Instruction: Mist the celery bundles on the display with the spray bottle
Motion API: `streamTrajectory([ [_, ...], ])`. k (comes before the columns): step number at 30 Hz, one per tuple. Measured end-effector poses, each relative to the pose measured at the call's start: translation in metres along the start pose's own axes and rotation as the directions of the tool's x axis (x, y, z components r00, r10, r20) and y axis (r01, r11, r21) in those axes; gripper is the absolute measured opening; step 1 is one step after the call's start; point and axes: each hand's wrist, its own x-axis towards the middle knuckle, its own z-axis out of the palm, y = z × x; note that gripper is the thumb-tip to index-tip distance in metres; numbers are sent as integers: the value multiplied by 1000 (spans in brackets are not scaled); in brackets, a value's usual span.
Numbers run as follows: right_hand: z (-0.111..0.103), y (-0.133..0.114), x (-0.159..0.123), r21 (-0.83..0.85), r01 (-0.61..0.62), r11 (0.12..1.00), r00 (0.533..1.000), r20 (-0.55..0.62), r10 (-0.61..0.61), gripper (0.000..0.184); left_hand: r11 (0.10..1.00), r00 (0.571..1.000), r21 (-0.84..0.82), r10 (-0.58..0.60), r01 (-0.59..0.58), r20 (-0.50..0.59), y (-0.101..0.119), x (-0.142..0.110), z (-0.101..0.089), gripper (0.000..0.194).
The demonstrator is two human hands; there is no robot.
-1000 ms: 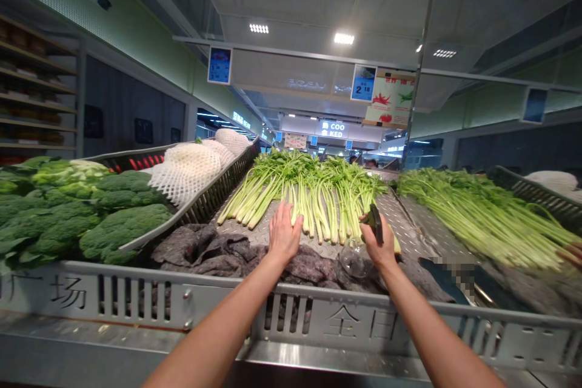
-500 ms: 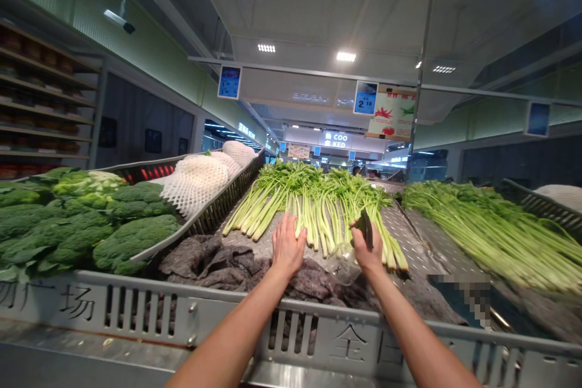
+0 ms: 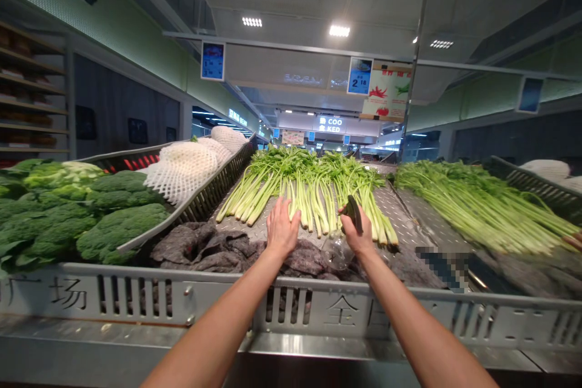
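Note:
My left hand (image 3: 282, 229) lies palm down with its fingers stretched out, close to the cut ends of the celery (image 3: 313, 200). Closed around a spray bottle (image 3: 352, 215) is my right hand (image 3: 358, 237); the bottle has a dark head, and its clear, rounded body shows below and to the left of the fingers. It stands just in front of the celery stalks at the right. The stalks lie side by side on a metal tread-plate slope, leaves pointing away from me. Dark grey cloth (image 3: 204, 248) is bunched under my wrists.
Broccoli (image 3: 122, 224) fills the left side. White foam-netted produce (image 3: 182, 167) sits behind it, beside a slanted black crate wall (image 3: 218, 185). A grey slotted rail (image 3: 218, 297) runs along the front. To the right, a mirror panel (image 3: 454, 218) reflects the celery.
The view has shifted, so the rack and both hands sit slightly higher and further left in the picture. Both hands keep nearly the same place over the celery; the right still grips the spray bottle.

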Motion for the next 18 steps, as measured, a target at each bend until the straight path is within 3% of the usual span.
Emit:
streamTrajectory([
  [14,0,-6,-3,-32,43,999,999,14,-43,24,1000,1000,1,6,-6,8,0,0,0,44],
  [18,0,-6,-4,-40,45,998,998,-49,-47,25,1000,1000,10,7,-7,7,0,0,1,44],
])
